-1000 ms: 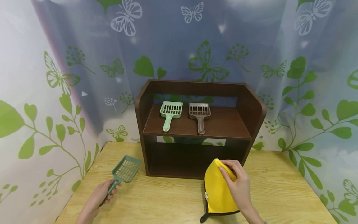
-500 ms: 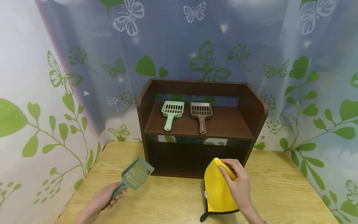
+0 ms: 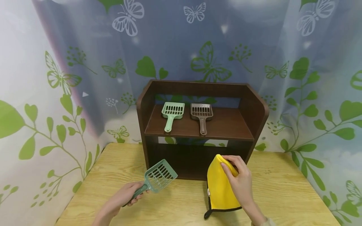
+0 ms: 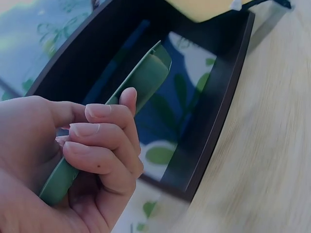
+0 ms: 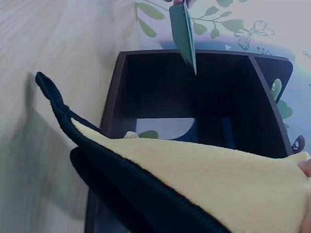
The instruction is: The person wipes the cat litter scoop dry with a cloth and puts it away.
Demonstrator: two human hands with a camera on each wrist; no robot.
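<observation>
My left hand (image 3: 131,194) grips the handle of a dark green litter scoop (image 3: 160,175), its slotted pan tilted up toward the right, in front of the shelf's lower opening. In the left wrist view the fingers (image 4: 104,141) curl round the scoop's handle (image 4: 58,182). At the right, my right hand (image 3: 238,179) pinches the top of a yellow cloth (image 3: 220,185) with black edging and a black loop, which hangs down above the table. In the right wrist view the cloth (image 5: 209,170) spreads across the foreground, apart from the scoop (image 5: 182,36).
A dark brown two-tier shelf (image 3: 243,125) stands on the wood-grain table (image 3: 282,188). On its upper board lie a light green litter scoop (image 3: 173,112) and a brown litter scoop (image 3: 202,113). A curtain (image 3: 169,37) printed with leaves and butterflies hangs behind.
My left hand has carried the dark green scoop rightward, toward the middle and the cloth. The right hand, still pinching the cloth, has risen slightly.
</observation>
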